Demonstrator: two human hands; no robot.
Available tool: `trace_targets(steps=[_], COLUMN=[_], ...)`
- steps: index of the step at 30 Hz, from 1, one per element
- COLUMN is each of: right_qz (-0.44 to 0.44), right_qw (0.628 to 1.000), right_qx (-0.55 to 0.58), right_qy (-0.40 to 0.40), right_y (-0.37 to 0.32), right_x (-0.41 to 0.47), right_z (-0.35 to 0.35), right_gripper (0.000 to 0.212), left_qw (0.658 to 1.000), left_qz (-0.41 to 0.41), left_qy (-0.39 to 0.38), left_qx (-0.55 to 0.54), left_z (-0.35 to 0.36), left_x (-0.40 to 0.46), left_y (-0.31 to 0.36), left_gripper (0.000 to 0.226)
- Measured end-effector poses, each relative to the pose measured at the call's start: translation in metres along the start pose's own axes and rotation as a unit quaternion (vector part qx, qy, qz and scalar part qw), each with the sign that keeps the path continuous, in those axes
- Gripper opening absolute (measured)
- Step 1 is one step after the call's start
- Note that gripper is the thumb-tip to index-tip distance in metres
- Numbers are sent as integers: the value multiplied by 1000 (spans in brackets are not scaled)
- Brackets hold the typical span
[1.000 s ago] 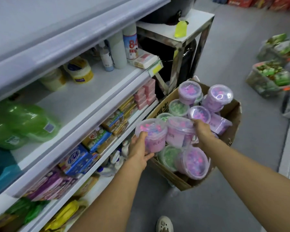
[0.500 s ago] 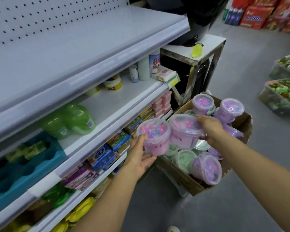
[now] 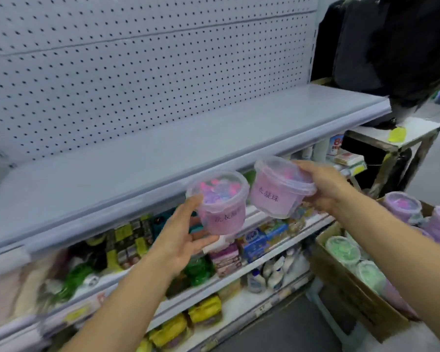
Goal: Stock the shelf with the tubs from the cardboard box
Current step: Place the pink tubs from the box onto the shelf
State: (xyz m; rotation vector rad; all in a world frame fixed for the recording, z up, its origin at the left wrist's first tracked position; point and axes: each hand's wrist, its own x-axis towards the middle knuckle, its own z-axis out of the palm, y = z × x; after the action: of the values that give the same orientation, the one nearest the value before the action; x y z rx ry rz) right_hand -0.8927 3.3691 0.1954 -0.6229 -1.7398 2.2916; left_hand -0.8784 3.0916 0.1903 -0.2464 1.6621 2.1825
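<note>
My left hand (image 3: 186, 237) grips a clear tub of pink and purple beads (image 3: 220, 204) from below and the side, upright, in front of the grey shelf's front edge. My right hand (image 3: 325, 185) holds a second pink tub (image 3: 277, 191), tilted with its lid toward my palm. Both tubs hang just below and in front of the bare grey shelf (image 3: 150, 153). The cardboard box (image 3: 353, 288) sits at the lower right on the floor, with several purple and green tubs (image 3: 401, 207) inside.
A pegboard back panel (image 3: 137, 59) rises behind the grey shelf. Lower shelves (image 3: 252, 265) carry soap packs, bottles and bagged goods. A small metal stand (image 3: 401, 138) with a yellow item stands at the right, under a dark bulky object.
Both hands have lifted their tubs up and left, away from the box to the height of the bare grey shelf. The right tub is now tilted.
</note>
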Motion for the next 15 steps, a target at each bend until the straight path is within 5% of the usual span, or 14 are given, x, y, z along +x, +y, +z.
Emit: trace_targets(steps=[5,15], right_qz=[-21,-56], right_qw=[998,987], right_qx=[22,-82], right_qy=[-49,-126], right_y=[-18,-26], right_x=[-34,-53], right_z=[103,270], right_gripper=[12,17], left_qw=[997,972], left_qz=[40,135], left_qy=[54,172], left_qx=[-33,-86], left_z=[-88,-200], left_x=[-43,-69], left_y=[50,117], left_gripper=[53,52])
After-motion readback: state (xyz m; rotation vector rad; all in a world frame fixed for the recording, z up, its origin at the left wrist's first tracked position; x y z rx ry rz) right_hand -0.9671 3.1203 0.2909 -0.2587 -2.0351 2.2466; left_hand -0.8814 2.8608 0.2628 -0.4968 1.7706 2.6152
